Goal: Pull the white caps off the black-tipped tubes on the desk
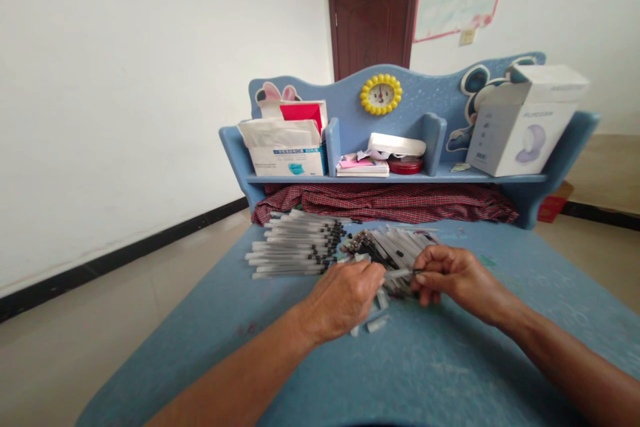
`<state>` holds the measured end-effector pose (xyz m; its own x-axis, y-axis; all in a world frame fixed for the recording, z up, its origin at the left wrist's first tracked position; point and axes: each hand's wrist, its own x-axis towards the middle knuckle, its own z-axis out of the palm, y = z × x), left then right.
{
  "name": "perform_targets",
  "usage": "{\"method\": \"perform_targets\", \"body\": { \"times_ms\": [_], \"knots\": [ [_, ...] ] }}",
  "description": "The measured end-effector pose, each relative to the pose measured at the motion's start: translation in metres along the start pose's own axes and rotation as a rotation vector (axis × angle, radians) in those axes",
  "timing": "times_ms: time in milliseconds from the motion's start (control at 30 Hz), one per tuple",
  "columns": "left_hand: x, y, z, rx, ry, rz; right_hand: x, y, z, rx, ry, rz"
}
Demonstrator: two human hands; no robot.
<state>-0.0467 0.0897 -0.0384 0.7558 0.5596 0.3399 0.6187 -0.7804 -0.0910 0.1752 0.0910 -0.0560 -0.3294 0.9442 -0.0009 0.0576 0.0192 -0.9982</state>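
Note:
My left hand (345, 297) is closed round a clear pen barrel (397, 273) just above the blue desk (425, 360). My right hand (453, 275) pinches a thin dark refill at the barrel's right end. Both hands hover over a loose heap of pen parts (395, 247). To the left lies a neat stack of assembled pens (295, 250) with black tips pointing right. A few clear caps (375, 324) lie under my left hand.
A red checked cloth (390, 203) lies at the back under the blue shelf (400, 177). On the shelf stand a box of masks (287, 150), papers, a red tin (406, 165) and a white carton (525, 123). A yellow clock (381, 94) hangs above.

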Motion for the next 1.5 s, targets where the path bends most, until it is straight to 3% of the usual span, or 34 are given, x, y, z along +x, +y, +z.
{"method": "perform_targets", "body": {
  "times_ms": [433, 700, 867, 1033, 1167, 1267, 1500],
  "knots": [
    [0.000, -0.003, 0.003, -0.022, -0.027, 0.003, 0.003, 0.002, 0.007, 0.049, 0.089, -0.045],
    [0.001, -0.039, -0.006, -0.009, 0.030, -0.122, 0.004, -0.012, -0.025, 0.104, 0.436, -0.166],
    [0.000, -0.058, -0.010, 0.036, 0.024, -0.234, 0.005, -0.011, -0.027, 0.020, 0.545, -0.223],
    [0.000, -0.058, -0.010, 0.085, 0.006, -0.351, -0.002, 0.001, -0.009, -0.497, 0.500, -0.359],
    [0.002, -0.050, -0.010, 0.083, -0.015, -0.344, -0.007, 0.008, 0.002, -0.919, 0.349, -0.486],
    [0.002, -0.045, -0.008, 0.067, -0.023, -0.312, -0.008, 0.008, 0.005, -0.988, 0.273, -0.466],
    [0.002, -0.030, -0.005, 0.025, -0.008, -0.201, -0.007, 0.003, 0.001, -0.918, 0.301, -0.384]
  ]
}}
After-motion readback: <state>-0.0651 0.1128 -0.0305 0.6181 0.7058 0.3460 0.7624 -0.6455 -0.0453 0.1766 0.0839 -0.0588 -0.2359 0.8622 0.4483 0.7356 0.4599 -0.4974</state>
